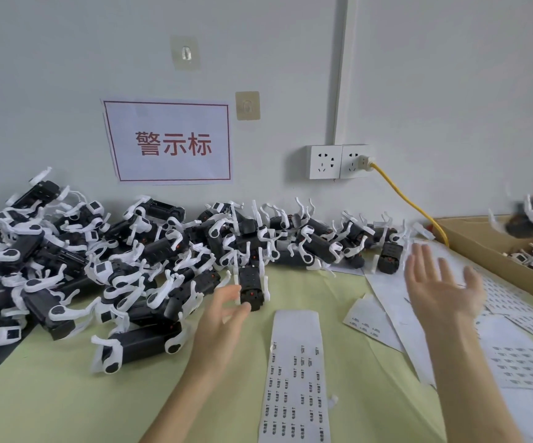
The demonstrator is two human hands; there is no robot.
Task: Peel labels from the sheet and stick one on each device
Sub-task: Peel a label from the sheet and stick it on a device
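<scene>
From where I watch, the left hand point(223, 318) reaches with loosely spread, empty fingers point(231, 292) toward a small black plastic device with white curved arms point(252, 287), standing just beyond the fingertips and slightly to their right, its long axis running away from me toward the wall. That hand is plainly the nearer one. The right hand point(441, 282) hangs open, palm inward, fingers wide, holding nothing, while a blurred black-and-white device point(529, 215) shows airborne above the brown cardboard box point(469, 241) off to its right. The long white glossy label sheet point(295, 372) lies flat between both wrists on the pale green mat point(66, 388), rows of tiny printed stickers along it. I judge a pinch on the standing device comes next. Behind the fingers sprawls a tangled heap of matte black, white-armed devices point(98, 251).
</scene>
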